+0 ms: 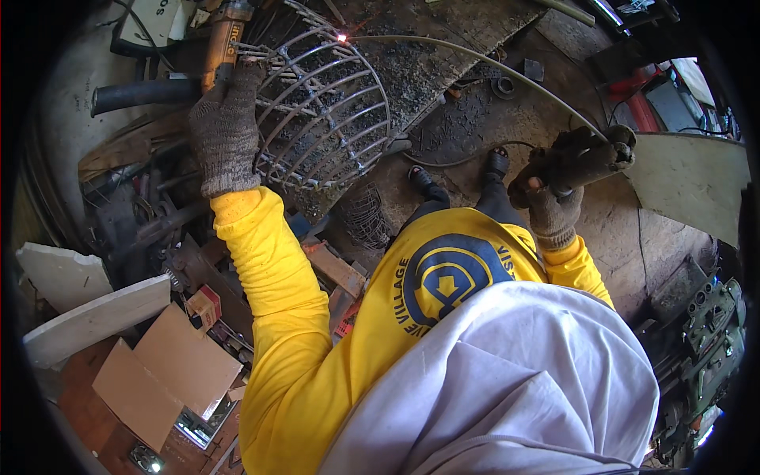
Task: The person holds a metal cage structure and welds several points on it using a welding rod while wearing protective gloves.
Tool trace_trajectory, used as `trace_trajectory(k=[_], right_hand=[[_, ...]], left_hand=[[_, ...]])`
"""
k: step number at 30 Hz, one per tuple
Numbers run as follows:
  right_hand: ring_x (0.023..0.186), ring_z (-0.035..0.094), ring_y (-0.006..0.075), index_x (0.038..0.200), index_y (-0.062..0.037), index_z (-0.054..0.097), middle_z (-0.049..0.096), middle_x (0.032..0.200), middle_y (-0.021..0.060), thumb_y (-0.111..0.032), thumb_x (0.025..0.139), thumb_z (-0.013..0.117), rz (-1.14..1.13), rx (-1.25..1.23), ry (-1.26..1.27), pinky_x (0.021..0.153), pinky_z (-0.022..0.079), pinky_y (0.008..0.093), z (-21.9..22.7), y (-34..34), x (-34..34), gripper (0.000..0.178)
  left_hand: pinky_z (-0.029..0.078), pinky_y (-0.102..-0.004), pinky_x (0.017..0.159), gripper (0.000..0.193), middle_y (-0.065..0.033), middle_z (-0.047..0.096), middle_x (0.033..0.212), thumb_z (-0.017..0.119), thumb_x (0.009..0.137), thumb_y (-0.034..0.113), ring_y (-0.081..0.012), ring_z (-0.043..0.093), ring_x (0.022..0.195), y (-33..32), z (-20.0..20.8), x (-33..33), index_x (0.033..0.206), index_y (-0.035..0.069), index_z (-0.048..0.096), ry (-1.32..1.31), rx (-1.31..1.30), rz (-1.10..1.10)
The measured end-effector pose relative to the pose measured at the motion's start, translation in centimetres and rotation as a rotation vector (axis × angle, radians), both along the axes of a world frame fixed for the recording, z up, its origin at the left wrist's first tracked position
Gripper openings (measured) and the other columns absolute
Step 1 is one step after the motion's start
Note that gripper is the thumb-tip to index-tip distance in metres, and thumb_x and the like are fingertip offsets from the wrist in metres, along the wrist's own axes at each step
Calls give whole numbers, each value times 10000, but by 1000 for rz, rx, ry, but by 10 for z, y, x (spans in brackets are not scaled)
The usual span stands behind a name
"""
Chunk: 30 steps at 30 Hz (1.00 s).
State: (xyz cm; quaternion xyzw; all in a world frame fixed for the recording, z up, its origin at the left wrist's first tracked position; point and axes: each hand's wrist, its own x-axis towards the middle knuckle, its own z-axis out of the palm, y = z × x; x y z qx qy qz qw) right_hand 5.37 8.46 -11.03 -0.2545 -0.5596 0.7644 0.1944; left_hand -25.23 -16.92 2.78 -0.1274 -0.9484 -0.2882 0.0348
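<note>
Where spark glows, domed grey wire cage point(324, 111), curved ribs

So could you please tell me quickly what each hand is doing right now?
Left hand: gloved, closed on the wire basket, beside an orange tool.
Right hand: gloved, closed on the dark welding handle.

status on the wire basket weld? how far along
Done, by the look of it: the wire basket already has its rings and ribs assembled into a full dome. In hand: the right hand holds the electrode holder, whose long rod reaches a glowing spot at the basket's top rim; the left hand holds an orange-handled tool beside it. Left: I cannot tell which joints remain unwelded.
</note>
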Motion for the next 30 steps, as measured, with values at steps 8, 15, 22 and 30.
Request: trace_trajectory(k=[8, 15, 22, 30], right_hand=[[596, 552, 96, 1141, 2, 531, 594, 763, 40, -3, 828, 637, 30, -81, 150, 597, 513, 257, 9, -4, -12, 330], [600, 550, 93, 1143, 2, 530, 600, 770, 40, -7, 820, 654, 27, -30, 113, 607, 516, 265, 12, -4, -10, 346], [750, 611, 164, 1172, 28, 529, 621, 882, 70, -152, 832, 736, -94, 38, 256, 686, 515, 309, 6, -7, -10, 437], [821, 634, 140, 1186, 21, 579, 663, 992, 75, -176, 822, 751, -37, 122, 42, 713, 518, 274, -6, 3, 4, 447]], left_hand=[[514, -410, 629, 187, -95, 617, 776, 590, 858, 98, -288, 632, 719, -30, -14, -26, 1035, 145, 628, 441, -729, -390], [518, -413, 655, 160, -107, 631, 816, 559, 887, 122, -290, 640, 750, -34, -6, -30, 1026, 124, 638, 682, -916, -536], [518, -419, 691, 187, -128, 638, 877, 518, 927, 147, -296, 646, 796, -38, -15, -25, 1066, 120, 641, 600, -794, -476], [505, -438, 718, 237, -150, 646, 864, 571, 870, 69, -340, 648, 819, -22, -7, -19, 1094, 106, 641, 681, -638, -492]])
